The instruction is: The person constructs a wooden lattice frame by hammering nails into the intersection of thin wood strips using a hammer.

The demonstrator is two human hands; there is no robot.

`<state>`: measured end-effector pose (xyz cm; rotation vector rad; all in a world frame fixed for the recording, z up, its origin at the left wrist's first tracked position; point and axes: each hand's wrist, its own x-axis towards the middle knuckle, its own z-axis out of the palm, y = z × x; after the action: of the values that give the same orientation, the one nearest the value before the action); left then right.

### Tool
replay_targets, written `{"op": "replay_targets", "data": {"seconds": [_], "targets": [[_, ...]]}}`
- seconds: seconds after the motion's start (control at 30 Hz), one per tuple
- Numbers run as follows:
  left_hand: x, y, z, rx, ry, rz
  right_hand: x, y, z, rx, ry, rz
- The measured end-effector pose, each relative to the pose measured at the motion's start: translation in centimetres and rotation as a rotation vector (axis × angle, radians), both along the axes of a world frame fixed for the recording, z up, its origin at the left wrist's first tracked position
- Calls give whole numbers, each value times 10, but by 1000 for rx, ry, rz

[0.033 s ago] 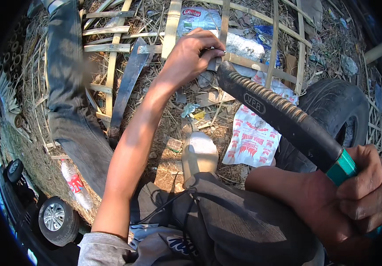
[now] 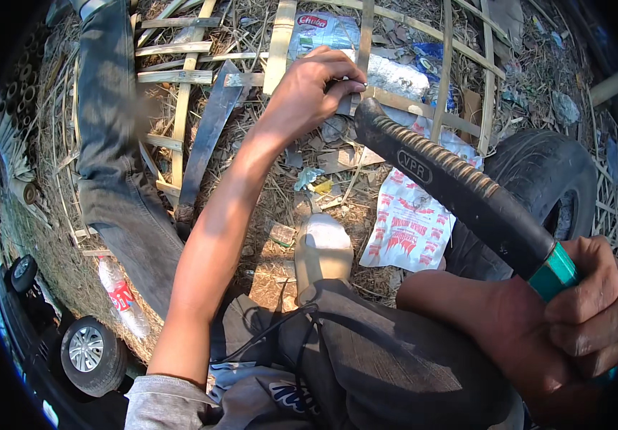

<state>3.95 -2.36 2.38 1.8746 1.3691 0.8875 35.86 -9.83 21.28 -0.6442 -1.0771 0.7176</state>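
Observation:
My left hand [image 2: 327,80] reaches out over a lattice of split bamboo strips [image 2: 278,50]. Its thumb and forefinger are pinched together where a thin upright strip meets a crosswise strip [image 2: 413,106]; what they hold is too small to make out. In my right hand [image 2: 592,308], at the lower right, is a tool with a ribbed black rubber grip [image 2: 459,190] and a green shaft. The fingers wrap around the green part, and its far end is hidden. The black tip points up and left, close below my left fingertips.
A machete-like blade [image 2: 208,136] lies left of my forearm. A tyre [image 2: 538,186] stands at the right, beside a printed white-and-red sack [image 2: 409,222]. A leg in grey trousers [image 2: 112,143] stretches along the left. A plastic bottle [image 2: 124,297] and a parked vehicle's wheel [image 2: 92,356] are lower left.

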Motion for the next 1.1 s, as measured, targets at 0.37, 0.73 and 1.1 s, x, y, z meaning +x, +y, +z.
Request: {"op": "replay_targets", "data": {"seconds": [0.37,0.73,1.1], "targets": [[2,2,1,61,-7,-13,-51,16,13,11,-114,22],[2,0,9,36,-23,18,-68,20,26,64,-29,60],[2,-1,12,-4,9,22,-58,-8,78,-679,-1077,146]]}}
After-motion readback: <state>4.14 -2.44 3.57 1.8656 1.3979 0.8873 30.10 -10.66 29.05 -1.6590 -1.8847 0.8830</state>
